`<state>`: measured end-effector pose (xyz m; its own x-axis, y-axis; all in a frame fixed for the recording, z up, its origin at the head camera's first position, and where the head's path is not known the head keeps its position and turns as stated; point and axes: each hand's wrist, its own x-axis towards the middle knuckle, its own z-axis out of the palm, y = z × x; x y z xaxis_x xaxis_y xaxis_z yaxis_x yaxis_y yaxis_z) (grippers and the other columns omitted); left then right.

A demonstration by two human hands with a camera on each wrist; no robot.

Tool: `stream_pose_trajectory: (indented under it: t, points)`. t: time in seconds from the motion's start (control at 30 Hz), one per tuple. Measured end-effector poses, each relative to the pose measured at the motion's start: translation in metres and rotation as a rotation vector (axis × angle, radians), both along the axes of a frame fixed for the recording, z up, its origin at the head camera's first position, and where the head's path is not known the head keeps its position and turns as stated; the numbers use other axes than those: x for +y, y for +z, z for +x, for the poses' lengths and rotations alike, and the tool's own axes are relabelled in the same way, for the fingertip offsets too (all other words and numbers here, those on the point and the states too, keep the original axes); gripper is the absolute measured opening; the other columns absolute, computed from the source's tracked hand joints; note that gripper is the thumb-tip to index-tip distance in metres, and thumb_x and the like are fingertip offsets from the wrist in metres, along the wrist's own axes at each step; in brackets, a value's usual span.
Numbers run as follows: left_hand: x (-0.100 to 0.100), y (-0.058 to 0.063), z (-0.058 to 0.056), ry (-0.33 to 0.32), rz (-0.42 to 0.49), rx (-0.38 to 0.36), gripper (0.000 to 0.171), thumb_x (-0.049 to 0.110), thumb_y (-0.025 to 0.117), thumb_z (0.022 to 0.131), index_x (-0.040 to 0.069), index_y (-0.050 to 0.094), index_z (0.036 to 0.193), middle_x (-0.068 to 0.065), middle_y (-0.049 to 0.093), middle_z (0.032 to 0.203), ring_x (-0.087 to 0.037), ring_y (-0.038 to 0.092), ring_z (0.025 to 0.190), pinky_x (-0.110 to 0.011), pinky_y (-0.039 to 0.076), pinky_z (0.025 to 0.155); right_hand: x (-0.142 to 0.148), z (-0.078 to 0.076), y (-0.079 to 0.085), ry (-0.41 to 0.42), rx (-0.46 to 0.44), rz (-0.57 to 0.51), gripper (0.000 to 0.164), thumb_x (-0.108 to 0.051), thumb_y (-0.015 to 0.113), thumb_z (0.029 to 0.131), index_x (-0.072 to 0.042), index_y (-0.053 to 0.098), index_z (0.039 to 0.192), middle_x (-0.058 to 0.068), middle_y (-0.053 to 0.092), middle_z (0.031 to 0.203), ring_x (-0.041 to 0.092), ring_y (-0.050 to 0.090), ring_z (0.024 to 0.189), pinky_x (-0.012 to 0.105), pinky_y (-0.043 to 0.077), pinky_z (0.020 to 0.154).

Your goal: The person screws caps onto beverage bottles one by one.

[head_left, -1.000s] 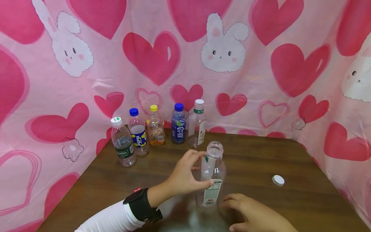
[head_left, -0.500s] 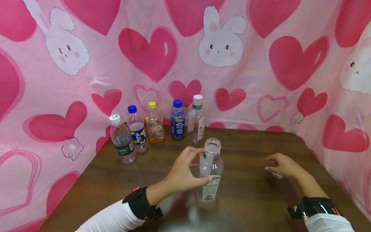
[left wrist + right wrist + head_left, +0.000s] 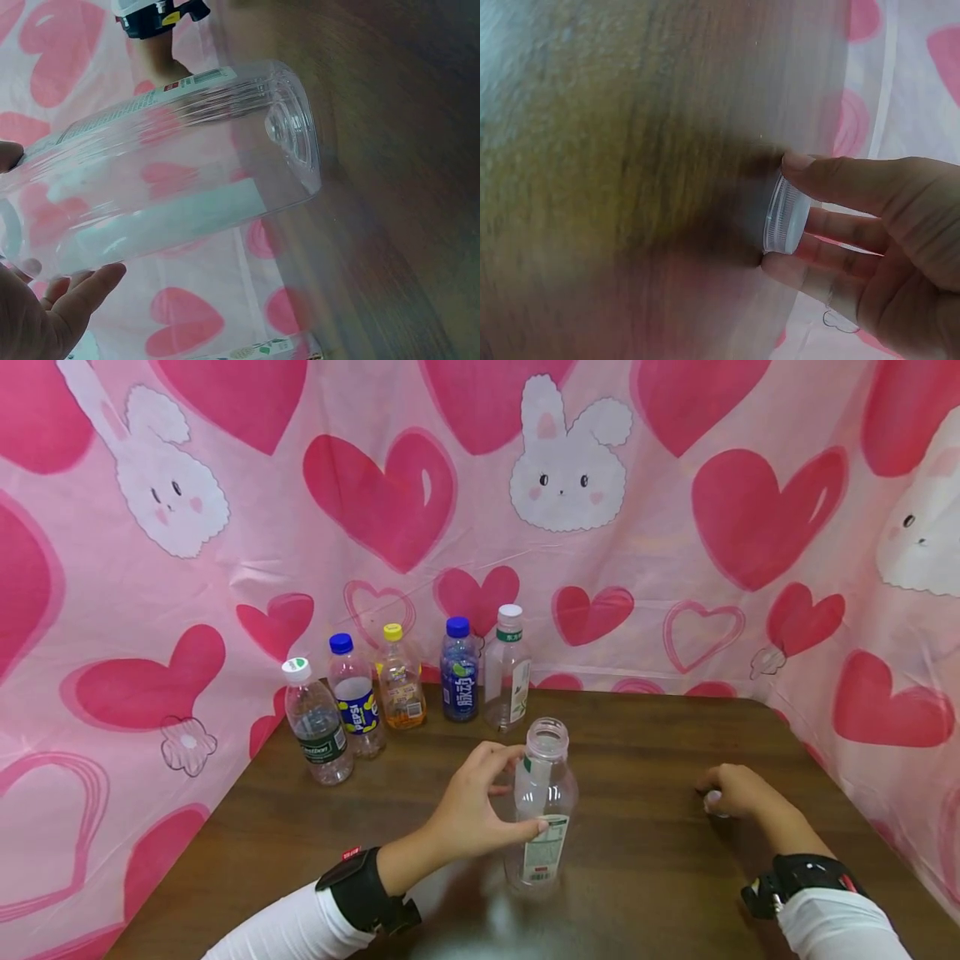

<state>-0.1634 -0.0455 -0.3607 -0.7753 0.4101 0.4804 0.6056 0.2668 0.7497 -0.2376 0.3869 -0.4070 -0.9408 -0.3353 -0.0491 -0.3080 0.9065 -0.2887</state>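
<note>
A clear, uncapped plastic bottle (image 3: 545, 793) stands upright on the table, its labels facing front and side. My left hand (image 3: 476, 802) holds it from the left, thumb on the front label and fingers round the back. In the left wrist view the bottle (image 3: 172, 157) lies between thumb and fingers. Over at the right, my right hand (image 3: 738, 793) pinches a white bottle cap (image 3: 787, 217) by its rim, between thumb and fingertips. The cap is at the tabletop, mostly covered by the hand in the head view.
Along the back left of the wooden table (image 3: 637, 877) stand several capped bottles: a green-labelled one (image 3: 321, 735), a Pepsi bottle (image 3: 358, 706), a yellow-capped one (image 3: 402, 689), a blue one (image 3: 459, 681) and a clear white-capped one (image 3: 507, 681). A patterned cloth (image 3: 660, 543) hangs behind.
My right hand has moved from beside the bottle, right and away, to the white cap and now pinches it. The left hand keeps its hold on the bottle.
</note>
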Motion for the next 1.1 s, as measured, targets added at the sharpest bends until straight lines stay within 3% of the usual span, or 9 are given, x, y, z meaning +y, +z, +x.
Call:
stream_pose_trajectory:
  t: [0.23,0.33,0.5,0.67,0.77,0.87,1.1]
  points:
    - [0.001,0.001,0.001,-0.002,0.006,-0.014,0.073,0.029,0.087,0.071,0.011,0.054,0.134,-0.001,0.051,0.111,-0.018,0.055,0.103,-0.033,0.056,0.079,-0.004,-0.003,0.005,0.051,0.067,0.026,0.013,-0.003,0.076,0.072,0.000,0.071,0.083,0.008,0.067,0.078,0.021,0.058,0.070,0.042,0.050,0.065]
    - [0.001,0.002,0.001,-0.011,-0.008,-0.016,0.073,0.030,0.087,0.072,0.011,0.054,0.134,-0.002,0.052,0.114,-0.019,0.055,0.104,-0.036,0.056,0.081,-0.020,-0.003,0.021,0.091,0.127,-0.004,0.011,-0.003,0.075,0.074,-0.001,0.071,0.084,0.003,0.066,0.077,0.017,0.057,0.069,0.039,0.049,0.063]
    - [0.004,0.005,-0.003,-0.004,-0.090,0.046,0.076,0.033,0.087,0.070,0.010,0.054,0.135,-0.002,0.059,0.122,-0.017,0.057,0.105,-0.033,0.056,0.081,-0.081,0.009,0.087,0.224,0.244,-0.180,0.023,-0.002,0.075,0.080,-0.001,0.072,0.103,0.006,0.070,0.094,0.021,0.064,0.084,0.041,0.057,0.073]
    - [0.008,0.008,-0.003,0.002,-0.143,0.106,0.078,0.034,0.087,0.068,0.009,0.055,0.134,-0.001,0.064,0.115,-0.014,0.056,0.097,-0.029,0.056,0.078,-0.145,0.038,0.155,0.459,0.309,-0.368,0.041,-0.006,0.078,0.081,-0.007,0.067,0.120,0.005,0.067,0.115,0.021,0.064,0.102,0.042,0.056,0.079]
    - [0.010,0.007,-0.003,0.001,-0.148,0.115,0.078,0.033,0.088,0.068,0.010,0.055,0.135,0.000,0.064,0.116,-0.012,0.055,0.096,-0.026,0.055,0.077,-0.171,0.053,0.181,0.598,0.364,-0.353,0.044,-0.008,0.079,0.080,-0.012,0.066,0.122,0.000,0.066,0.118,0.016,0.062,0.105,0.038,0.057,0.081]
    - [0.011,0.006,-0.003,-0.007,-0.138,0.120,0.077,0.032,0.087,0.068,0.010,0.055,0.135,-0.001,0.063,0.118,-0.012,0.055,0.097,-0.024,0.054,0.078,-0.186,0.062,0.195,0.691,0.395,-0.299,0.042,-0.006,0.080,0.078,-0.012,0.069,0.118,-0.003,0.067,0.115,0.014,0.062,0.105,0.036,0.056,0.081]
    - [0.013,0.006,-0.002,-0.011,-0.141,0.118,0.077,0.033,0.087,0.068,0.010,0.055,0.135,0.000,0.063,0.121,-0.012,0.055,0.098,-0.026,0.055,0.078,-0.192,0.065,0.203,0.741,0.356,-0.143,0.039,-0.004,0.080,0.077,-0.014,0.072,0.114,-0.005,0.068,0.109,0.014,0.062,0.100,0.034,0.057,0.079]
